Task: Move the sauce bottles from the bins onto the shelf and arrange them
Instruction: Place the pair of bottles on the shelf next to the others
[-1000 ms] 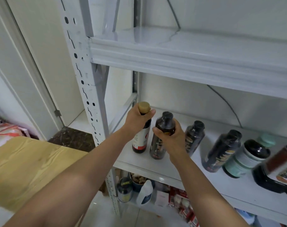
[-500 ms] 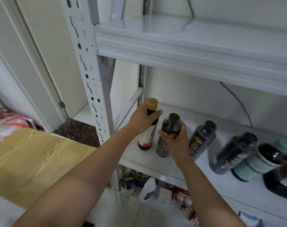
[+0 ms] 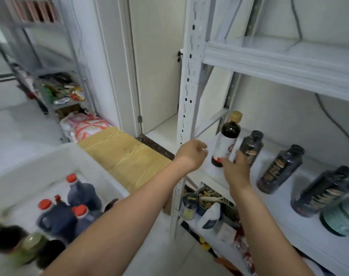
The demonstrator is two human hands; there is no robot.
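On the white middle shelf [image 3: 215, 172] a dark sauce bottle with a tan cap [image 3: 228, 136] stands at the left end. My left hand [image 3: 191, 154] hangs just left of it, fingers loosely curled and holding nothing. Right beside that bottle stands a black-capped dark bottle [image 3: 251, 145]; my right hand [image 3: 236, 169] wraps its lower part. More dark bottles [image 3: 279, 170] [image 3: 325, 194] and a teal jar [image 3: 341, 220] follow to the right. A white bin [image 3: 40, 166] at lower left holds several red-capped dark bottles [image 3: 84, 194].
The shelf's perforated white upright [image 3: 187, 96] stands just left of my left hand. A wooden board [image 3: 125, 156] lies between bin and shelf. Jars and packets [image 3: 205, 204] fill the shelf below. Another rack with clutter [image 3: 60, 92] stands far left.
My left hand has let go of the tan-capped bottle and drawn back left. My right hand slid down the black bottle. The view swung left and down, revealing the bin.
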